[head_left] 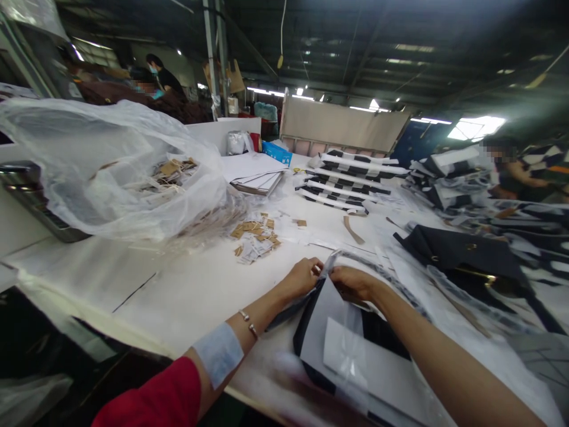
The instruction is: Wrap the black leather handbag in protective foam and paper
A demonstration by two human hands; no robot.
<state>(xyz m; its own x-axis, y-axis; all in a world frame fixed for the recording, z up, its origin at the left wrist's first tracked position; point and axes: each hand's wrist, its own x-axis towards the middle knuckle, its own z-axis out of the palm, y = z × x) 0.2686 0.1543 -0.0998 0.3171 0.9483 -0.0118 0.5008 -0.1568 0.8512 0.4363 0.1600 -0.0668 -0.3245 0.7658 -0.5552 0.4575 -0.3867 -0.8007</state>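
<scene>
Clear plastic (353, 359) over the bag (384, 370), top end seemingly unfinished

In the lower right of the frame, we have the bag lying with plastic across its pale front; that part looks done. Our left hand (304, 276) and right hand (355, 283) meet at its upper end, fingers curled; we cannot tell whether either pinches anything. Loose tags (258, 237) near the centre and a bare-looking black handbag (466, 261) at right suggest more remains.

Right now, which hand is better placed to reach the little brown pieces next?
Probably the left hand: it is nearer the little brown pieces, which lie on its side. The right hand is farther off. Both hands are at the upper end of the package, though.
</scene>
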